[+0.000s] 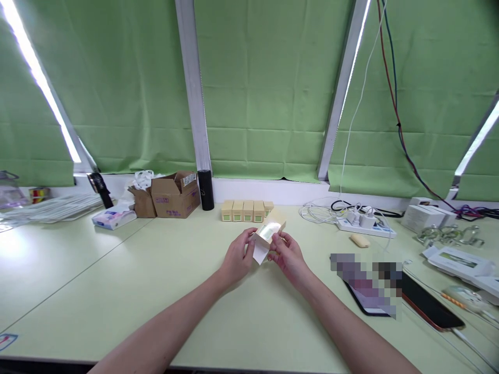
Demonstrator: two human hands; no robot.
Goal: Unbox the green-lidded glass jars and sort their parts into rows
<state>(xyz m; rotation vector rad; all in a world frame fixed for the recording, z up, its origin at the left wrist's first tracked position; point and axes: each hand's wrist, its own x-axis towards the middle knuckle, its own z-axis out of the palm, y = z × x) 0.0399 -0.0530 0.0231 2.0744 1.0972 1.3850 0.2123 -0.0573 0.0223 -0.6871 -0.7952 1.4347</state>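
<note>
Between my two hands, above the middle of the table, is a small cream-coloured carton [268, 228] with an open flap that shows white inside. My left hand [238, 255] grips its left edge, thumb and fingers closed on the card. On the other side my right hand [289, 258] pinches the right edge. The carton is tilted, and light glares on its face. Just behind it stands a row of several small tan boxes [243, 212] with green labels on their fronts, one partly hidden by the carton.
At the back left are an open cardboard box [175, 195], a black cylinder [206, 190] and a tissue pack [114, 215]. To the right lie a white power strip [366, 227] with tangled cables, a beige object [359, 240], two phones [431, 301] and white packaging [460, 262].
</note>
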